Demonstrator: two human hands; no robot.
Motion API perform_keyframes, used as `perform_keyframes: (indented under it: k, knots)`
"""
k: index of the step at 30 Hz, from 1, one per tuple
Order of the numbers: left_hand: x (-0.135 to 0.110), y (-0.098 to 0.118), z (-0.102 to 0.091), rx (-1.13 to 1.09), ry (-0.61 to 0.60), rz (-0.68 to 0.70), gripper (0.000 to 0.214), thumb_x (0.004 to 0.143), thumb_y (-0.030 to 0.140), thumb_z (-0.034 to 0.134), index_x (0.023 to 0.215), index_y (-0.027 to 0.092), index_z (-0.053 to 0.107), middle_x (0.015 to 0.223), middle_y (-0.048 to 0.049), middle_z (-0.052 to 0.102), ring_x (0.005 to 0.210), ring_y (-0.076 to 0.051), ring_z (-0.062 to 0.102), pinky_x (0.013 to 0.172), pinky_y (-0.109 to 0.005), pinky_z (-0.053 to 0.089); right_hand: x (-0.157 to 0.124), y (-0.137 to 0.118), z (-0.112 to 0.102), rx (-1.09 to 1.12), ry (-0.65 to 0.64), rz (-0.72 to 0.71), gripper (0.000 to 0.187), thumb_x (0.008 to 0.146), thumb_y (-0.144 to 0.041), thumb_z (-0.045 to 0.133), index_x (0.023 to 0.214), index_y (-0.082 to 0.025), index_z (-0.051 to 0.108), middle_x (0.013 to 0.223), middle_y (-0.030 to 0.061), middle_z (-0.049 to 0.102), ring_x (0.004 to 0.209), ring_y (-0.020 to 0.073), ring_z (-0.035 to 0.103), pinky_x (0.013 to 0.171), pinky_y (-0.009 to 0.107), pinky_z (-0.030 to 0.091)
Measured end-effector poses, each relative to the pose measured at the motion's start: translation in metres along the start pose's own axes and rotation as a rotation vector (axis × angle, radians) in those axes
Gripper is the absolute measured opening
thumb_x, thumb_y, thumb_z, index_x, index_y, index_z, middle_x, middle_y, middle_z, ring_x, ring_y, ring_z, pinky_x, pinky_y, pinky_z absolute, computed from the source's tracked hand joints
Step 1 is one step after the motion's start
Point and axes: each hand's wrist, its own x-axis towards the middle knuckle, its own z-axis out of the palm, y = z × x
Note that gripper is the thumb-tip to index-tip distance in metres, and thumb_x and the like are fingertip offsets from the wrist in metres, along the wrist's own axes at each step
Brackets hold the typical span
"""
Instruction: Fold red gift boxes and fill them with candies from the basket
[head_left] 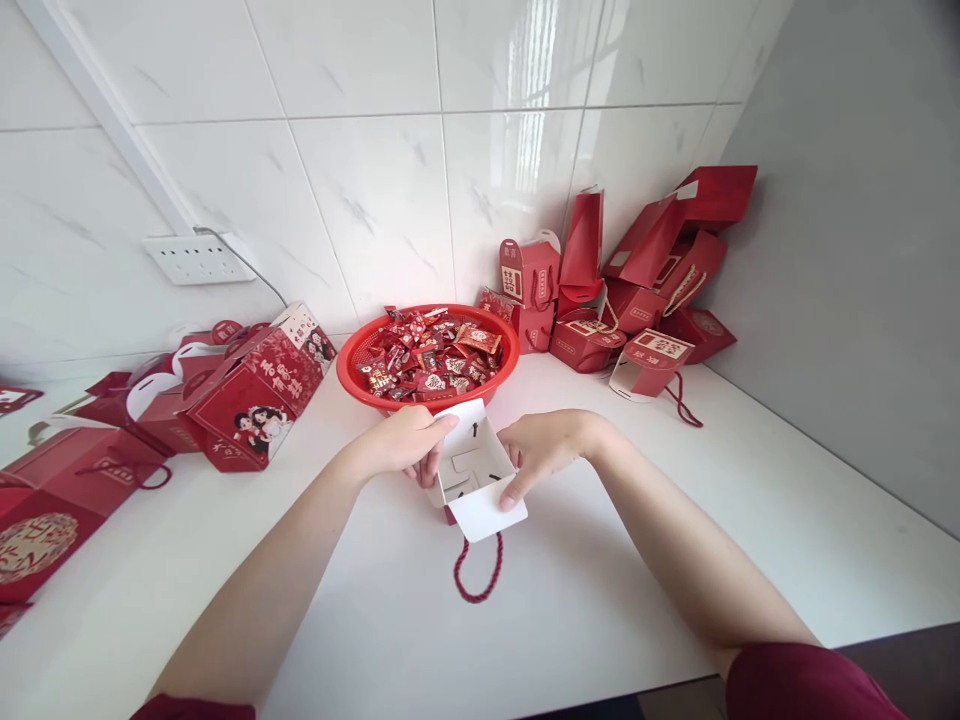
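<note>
Looking from my far seat through the head camera, I find the open red gift carton, white on its inside, above the white table and just in front of the red plastic basket of wrapped sweets. The left hand has its thumb at the far flap and its fingers around the left wall; the right hand is at the right side, its thumb on the near flap. I judge both clamped on the carton. Whether its base rests on the table, I cannot tell. My first worry is the thin card: too strong a pinch could crease a flap or push the walls out of square. The twisted cord handle makes a loose loop at the near side; a finger could catch it and tip the carton. Also, a careless push forward could bump the basket, and its heaped sweets might spill.
</note>
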Motion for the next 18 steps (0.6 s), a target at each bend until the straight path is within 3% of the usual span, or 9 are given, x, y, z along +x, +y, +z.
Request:
perform_keyframes:
  k: [3, 6, 9, 12, 15, 17, 18]
  knots:
    - [-0.006, 0.001, -0.004, 0.064, -0.002, 0.115, 0.040, 0.094, 0.047, 0.042, 0.110, 0.018, 0.065, 0.071, -0.0041, 0.071, 0.071, -0.020, 0.071, 0.065, -0.026, 0.052, 0.000, -0.004, 0.005, -0.097, 0.079, 0.104, 0.049, 0.065, -0.059, 0.075, 0.102, -0.028, 0.071, 0.097, 0.0001, 0.071, 0.086, 0.0238, 0.066, 0.063, 0.027, 0.046]
    - [-0.015, 0.003, -0.009, 0.170, -0.030, 0.203, 0.052, 0.091, 0.039, 0.048, 0.142, 0.027, 0.045, 0.082, 0.0004, 0.073, 0.076, -0.017, 0.070, 0.071, -0.023, 0.050, 0.001, -0.010, 0.008, -0.205, 0.118, 0.243, 0.045, 0.068, -0.062, 0.070, 0.088, -0.022, 0.071, 0.086, 0.0044, 0.070, 0.074, 0.0250, 0.066, 0.054, 0.029, 0.042]
    - [-0.020, 0.006, -0.011, 0.275, -0.029, 0.194, 0.072, 0.084, 0.039, 0.058, 0.150, 0.027, 0.032, 0.082, 0.0016, 0.073, 0.076, -0.018, 0.069, 0.066, -0.022, 0.046, -0.004, -0.024, 0.012, -0.328, 0.183, 0.304, 0.040, 0.075, -0.059, 0.067, 0.084, -0.020, 0.069, 0.082, 0.0076, 0.068, 0.075, 0.0277, 0.066, 0.057, 0.032, 0.043]
    - [-0.020, 0.008, -0.010, 0.292, -0.050, 0.229, 0.083, 0.082, 0.036, 0.061, 0.154, 0.026, 0.022, 0.077, 0.0030, 0.071, 0.073, -0.017, 0.068, 0.062, -0.021, 0.044, -0.010, -0.038, 0.017, -0.479, 0.355, 0.348, 0.034, 0.081, -0.047, 0.070, 0.098, -0.017, 0.068, 0.091, 0.0135, 0.068, 0.085, 0.0311, 0.066, 0.066, 0.035, 0.044]
    - [-0.016, 0.007, -0.009, 0.258, -0.057, 0.246, 0.085, 0.082, 0.033, 0.061, 0.156, 0.025, 0.019, 0.071, 0.0036, 0.069, 0.069, -0.017, 0.066, 0.060, -0.021, 0.043, -0.011, -0.045, 0.021, -0.589, 0.445, 0.207, 0.027, 0.083, -0.029, 0.072, 0.106, -0.017, 0.066, 0.103, 0.0149, 0.067, 0.093, 0.0300, 0.064, 0.067, 0.033, 0.043]
    - [-0.015, 0.008, -0.008, 0.208, -0.034, 0.243, 0.087, 0.079, 0.031, 0.063, 0.155, 0.025, 0.021, 0.074, 0.0027, 0.070, 0.069, -0.018, 0.067, 0.059, -0.022, 0.044, -0.011, -0.045, 0.023, -0.612, 0.397, 0.085, 0.008, 0.086, -0.019, 0.064, 0.094, -0.018, 0.068, 0.094, 0.0113, 0.068, 0.086, 0.0251, 0.064, 0.062, 0.030, 0.039]
    - [-0.016, 0.008, -0.007, 0.180, -0.016, 0.245, 0.085, 0.079, 0.030, 0.064, 0.154, 0.025, 0.026, 0.077, 0.0019, 0.071, 0.071, -0.019, 0.068, 0.060, -0.023, 0.045, -0.011, -0.044, 0.023, -0.615, 0.365, 0.049, 0.009, 0.087, -0.014, 0.060, 0.086, -0.017, 0.068, 0.087, 0.0093, 0.068, 0.079, 0.0222, 0.063, 0.059, 0.029, 0.036]
